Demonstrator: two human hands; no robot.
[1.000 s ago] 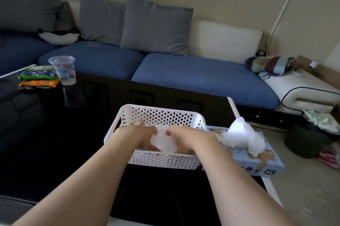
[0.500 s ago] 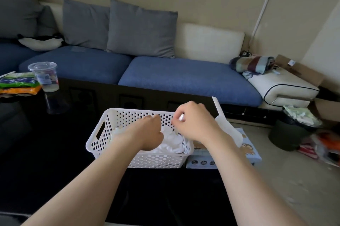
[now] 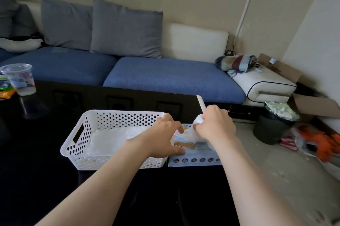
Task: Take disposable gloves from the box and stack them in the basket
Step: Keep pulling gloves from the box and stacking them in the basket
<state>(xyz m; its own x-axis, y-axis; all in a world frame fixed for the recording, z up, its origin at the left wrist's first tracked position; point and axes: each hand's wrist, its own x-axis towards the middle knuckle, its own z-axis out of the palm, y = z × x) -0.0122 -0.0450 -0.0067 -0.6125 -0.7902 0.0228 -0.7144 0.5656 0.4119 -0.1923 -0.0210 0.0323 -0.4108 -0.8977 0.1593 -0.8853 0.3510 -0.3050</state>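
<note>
I see the R hand (image 3: 215, 124) w/ fingers curled tight round a white glove (image 3: 191, 136) at the top of the box (image 3: 198, 160), which sits just right of the basket (image 3: 117, 114). L hand (image 3: 163, 138) is spread, holding nothing, over the box's left end; can't tell if it touches. I'd pin the box w/ L, pull straight up so one glove comes, then lay it flat on the stack (image 3: 112, 138) inside.

Soft dim daylight, very dark foreground, wide-angle bending at edges.
</note>
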